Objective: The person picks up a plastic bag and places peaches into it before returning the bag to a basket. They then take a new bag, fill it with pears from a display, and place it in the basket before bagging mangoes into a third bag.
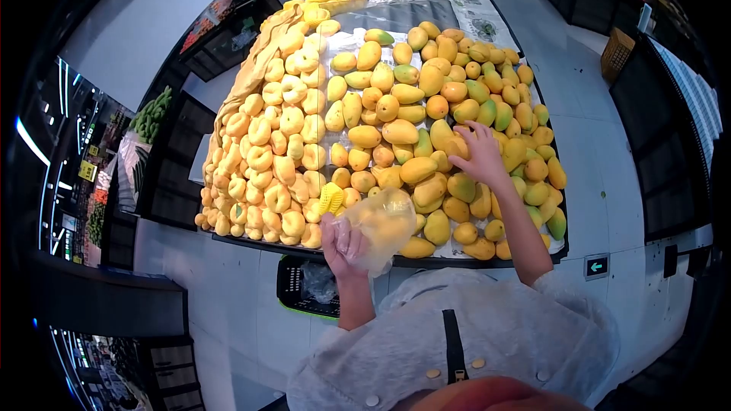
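My left hand [345,242] is closed round the gathered edge of a clear plastic bag [384,227], which hangs to its right over the front of the display. Yellow shapes show through the bag; whether they lie in it or behind it I cannot tell. A yellow foam net [331,198] is just above that hand. My right hand [480,154] reaches over the mangoes [419,170], its fingers bent round one yellow mango [459,146] that still lies among the others. Flat yellow peaches [259,158] are heaped on the left side.
A black basket [293,283] with clear plastic in it stands on the floor below the display's front edge [426,262]. Dark produce stands are to the left and right. A brown crate [617,53] is at the upper right.
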{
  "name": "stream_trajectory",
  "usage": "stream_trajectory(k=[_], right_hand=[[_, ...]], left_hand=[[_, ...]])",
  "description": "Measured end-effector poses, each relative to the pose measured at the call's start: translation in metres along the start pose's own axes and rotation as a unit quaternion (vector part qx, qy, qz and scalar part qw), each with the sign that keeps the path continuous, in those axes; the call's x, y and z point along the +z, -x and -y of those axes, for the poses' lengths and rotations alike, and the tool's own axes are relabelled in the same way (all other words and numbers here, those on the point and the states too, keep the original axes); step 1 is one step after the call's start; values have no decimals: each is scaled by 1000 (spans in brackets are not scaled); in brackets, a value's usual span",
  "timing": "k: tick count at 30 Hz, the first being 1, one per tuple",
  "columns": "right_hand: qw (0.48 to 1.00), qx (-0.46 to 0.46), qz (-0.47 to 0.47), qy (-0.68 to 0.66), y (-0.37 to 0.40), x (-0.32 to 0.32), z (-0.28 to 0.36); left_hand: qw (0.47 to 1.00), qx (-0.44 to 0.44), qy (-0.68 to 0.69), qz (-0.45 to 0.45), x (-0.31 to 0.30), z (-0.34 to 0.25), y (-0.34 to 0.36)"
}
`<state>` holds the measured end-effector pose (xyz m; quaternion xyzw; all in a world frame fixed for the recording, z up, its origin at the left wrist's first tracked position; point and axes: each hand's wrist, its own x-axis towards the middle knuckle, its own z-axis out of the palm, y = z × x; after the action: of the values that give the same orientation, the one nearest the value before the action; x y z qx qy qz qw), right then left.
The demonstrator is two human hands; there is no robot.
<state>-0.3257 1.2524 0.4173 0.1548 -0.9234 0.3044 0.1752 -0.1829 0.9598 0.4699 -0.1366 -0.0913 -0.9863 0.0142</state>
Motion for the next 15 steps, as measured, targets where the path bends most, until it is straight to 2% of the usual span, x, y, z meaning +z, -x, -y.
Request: stream_trajectory(k=[2, 6, 9, 12, 13, 14, 15], right_hand=[[994, 41, 68, 79, 6, 31, -17], [997, 0, -48, 68, 13, 58, -34], [998, 34, -7, -45, 0, 47, -41], [956, 102, -22, -275, -18, 24, -35], [853, 157, 10, -498, -27, 10, -26], [694, 203, 42, -689, -37, -7, -11], [490, 238, 67, -836, -46, -23, 4]], left_hand=[[1000, 0, -21, -13, 2, 1, -1], [999, 1, -34, -38, -2, 0, -3], [997, -9, -35, -67, -4, -2, -3], [997, -19, -63, -48, -3, -6, -8], [996, -20, -76, -36, -3, -7, -8], [996, -21, -81, -40, -1, -7, -8], [995, -26, -85, -46, 2, -6, -9]])
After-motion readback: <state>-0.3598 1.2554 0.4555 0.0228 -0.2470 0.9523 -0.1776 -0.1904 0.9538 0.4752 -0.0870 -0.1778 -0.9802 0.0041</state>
